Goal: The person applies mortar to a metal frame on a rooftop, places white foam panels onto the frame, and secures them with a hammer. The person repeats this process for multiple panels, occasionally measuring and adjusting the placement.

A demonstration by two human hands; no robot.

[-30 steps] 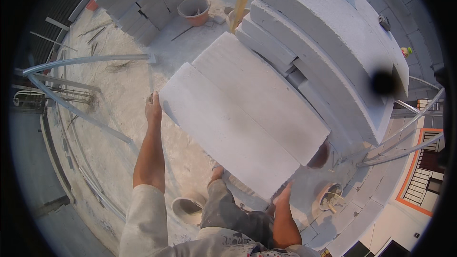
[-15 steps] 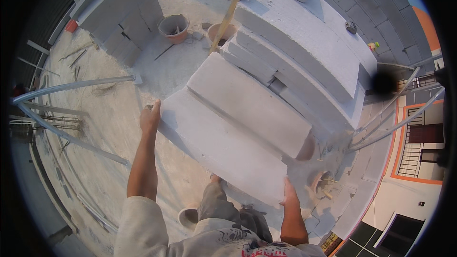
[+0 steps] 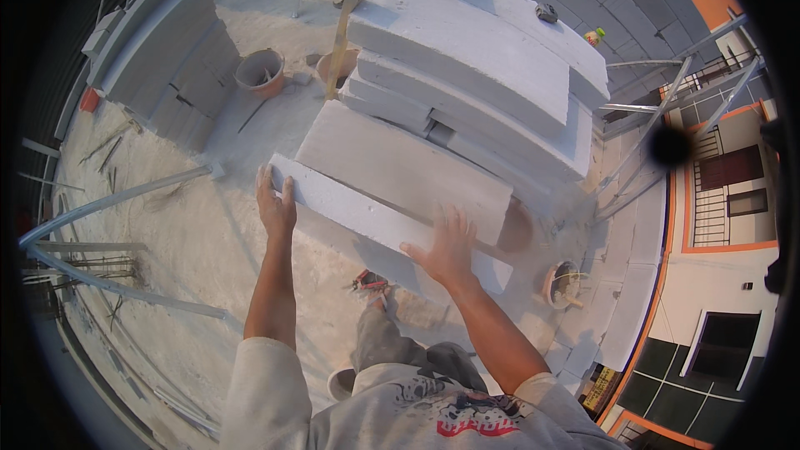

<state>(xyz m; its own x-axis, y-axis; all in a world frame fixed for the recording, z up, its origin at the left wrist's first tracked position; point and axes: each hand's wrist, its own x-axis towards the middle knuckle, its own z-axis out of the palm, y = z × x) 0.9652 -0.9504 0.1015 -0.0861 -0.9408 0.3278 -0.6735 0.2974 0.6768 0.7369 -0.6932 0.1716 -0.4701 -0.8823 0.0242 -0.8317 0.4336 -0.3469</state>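
A long white lightweight concrete block (image 3: pixel 354 206) stands tipped on its edge in front of me, its narrow side facing up. My left hand (image 3: pixel 277 202) is closed on its left end, thumb and fingers either side of the corner. My right hand (image 3: pixel 450 248) lies with spread fingers over the block's top edge towards the right end, slightly blurred. Right behind lies another pale block (image 3: pixel 408 157) with its broad face up. Beyond it rises a stack of blocks (image 3: pixel 467 42) in uneven layers.
A tape measure (image 3: pixel 546 12) rests on the stack. Buckets (image 3: pixel 260 73) and a wooden strip (image 3: pixel 340 46) stand behind on the left; another bucket (image 3: pixel 562 283) sits at right. Metal props (image 3: pixel 125 192) reach in from the left. A red tool (image 3: pixel 367 281) lies by my foot.
The front block has turned from broad face up onto its edge. My right hand has moved from its right end up onto the top edge. The view has shifted right.
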